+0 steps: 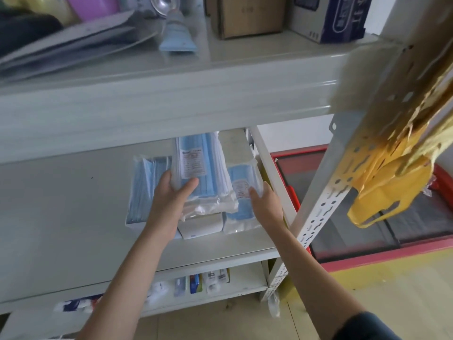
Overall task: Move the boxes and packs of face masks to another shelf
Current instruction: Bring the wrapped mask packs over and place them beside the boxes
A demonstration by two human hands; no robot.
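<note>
A clear pack of blue face masks [203,168] with a white label lies on top of the pile on the middle shelf [61,217]. My left hand [171,195] grips its near left corner, thumb on top. To its right lies a second blue pack [241,190], and my right hand [266,200] touches its right edge with the fingers apart. A third blue pack [144,187] sits at the left of the pile. White boxes [201,225] lie under the packs, partly hidden.
The upper shelf [220,77] overhangs the pile and carries cardboard boxes [247,15] and a blue tube [177,33]. A perforated upright [326,197] stands just right of my right arm, with yellow plastic bags [392,182] hanging on it. Small items fill the bottom shelf [196,283].
</note>
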